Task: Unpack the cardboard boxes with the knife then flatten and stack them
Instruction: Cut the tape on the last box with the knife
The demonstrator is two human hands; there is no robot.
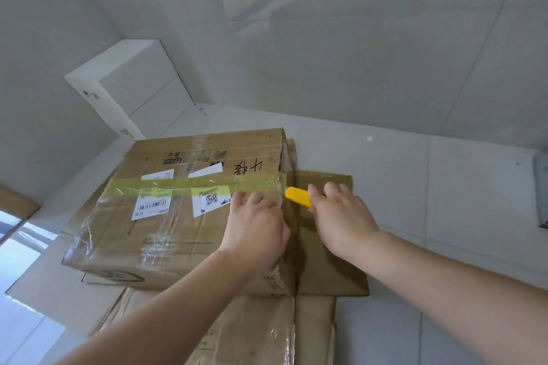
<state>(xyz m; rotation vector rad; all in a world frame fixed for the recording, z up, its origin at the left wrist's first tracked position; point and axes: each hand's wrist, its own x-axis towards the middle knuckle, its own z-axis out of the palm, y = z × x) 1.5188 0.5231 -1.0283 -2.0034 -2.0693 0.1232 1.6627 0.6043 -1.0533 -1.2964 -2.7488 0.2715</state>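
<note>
We observed sealed cardboard box (184,210) on flattened cardboard (329,246), floor centre. Left hand (255,225) lay spread, flat on box top near right edge, gripping nothing. Right hand (341,216) was closed round yellow utility knife (298,197), tip at yellow tape strip (189,185) on right edge. We judged: run blade shallow along seam, away from bracing fingers. Contents unseen; box unopened.

Setting: bare tiled interior, likely a home corner or storeroom. Pale glossy floor tiles (415,181) and walls around me; white carton (124,80) in the corner; flattened cardboard (326,246) underfoot.
</note>
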